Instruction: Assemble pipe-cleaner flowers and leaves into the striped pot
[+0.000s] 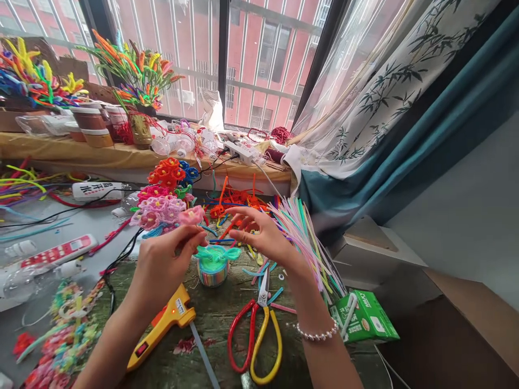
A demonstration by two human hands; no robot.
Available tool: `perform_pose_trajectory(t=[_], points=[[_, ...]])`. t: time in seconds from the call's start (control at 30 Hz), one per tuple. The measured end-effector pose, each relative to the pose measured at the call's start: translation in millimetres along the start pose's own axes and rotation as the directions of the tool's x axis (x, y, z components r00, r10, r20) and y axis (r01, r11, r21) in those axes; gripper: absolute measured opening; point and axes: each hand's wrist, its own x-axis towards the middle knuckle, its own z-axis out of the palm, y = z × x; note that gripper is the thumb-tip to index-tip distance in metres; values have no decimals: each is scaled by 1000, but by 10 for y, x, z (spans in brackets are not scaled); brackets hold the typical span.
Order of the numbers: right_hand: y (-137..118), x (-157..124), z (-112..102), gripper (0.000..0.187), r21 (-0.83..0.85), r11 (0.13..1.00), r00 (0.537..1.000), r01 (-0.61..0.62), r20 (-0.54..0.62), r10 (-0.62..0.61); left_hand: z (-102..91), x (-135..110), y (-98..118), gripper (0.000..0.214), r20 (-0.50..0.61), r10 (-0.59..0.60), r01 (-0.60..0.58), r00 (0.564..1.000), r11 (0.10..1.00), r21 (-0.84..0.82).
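Left hand (164, 256) pinches a pink flower (192, 215) near the cup (213, 274). Right hand (261, 235) hovers alongside, fingers apart. Scissors (263, 297) lie beside the glue gun (172, 319).

Viewed from my remote station, the premises read as a craft workspace, possibly in a home. I note a barred window (194, 54), bamboo-print curtain (401, 81), worn wooden tabletop (217, 319), yellow glue gun (164, 326), scissors (263, 299), bundled pipe cleaners (302, 232) and a pink fuzzy flower (192, 215).

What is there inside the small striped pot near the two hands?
Fuzzy turquoise-green chenille shows at the top of the striped pot; anything beneath it is covered and cannot be seen.
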Motion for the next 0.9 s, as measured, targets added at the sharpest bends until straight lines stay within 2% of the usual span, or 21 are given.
perform_pose_trajectory(t=[0.13,0.2,0.33,0.67,0.8,0.9], points=[[184,-148,53,98,-146,984,992,-98,61,108,37,-11,-88,28,30,172,-174,985,980,92],[291,-230,166,109,-145,977,986,-155,34,161,75,-27,-114,31,60,196,-201,979,976,85],[464,-345,390,112,-75,983,983,-169,-88,162,136,-60,-146,33,125,238,-248,963,966,74],[593,-421,709,112,-49,977,961,-209,-194,196,241,-48,-225,33,224,332,-348,916,937,33],[611,-427,780,109,53,982,956,-183,-225,190,302,-82,-283,30,194,317,-332,928,942,51],[609,-436,805,108,64,982,950,-177,-251,187,286,-93,-279,26,140,336,-351,931,931,103]])
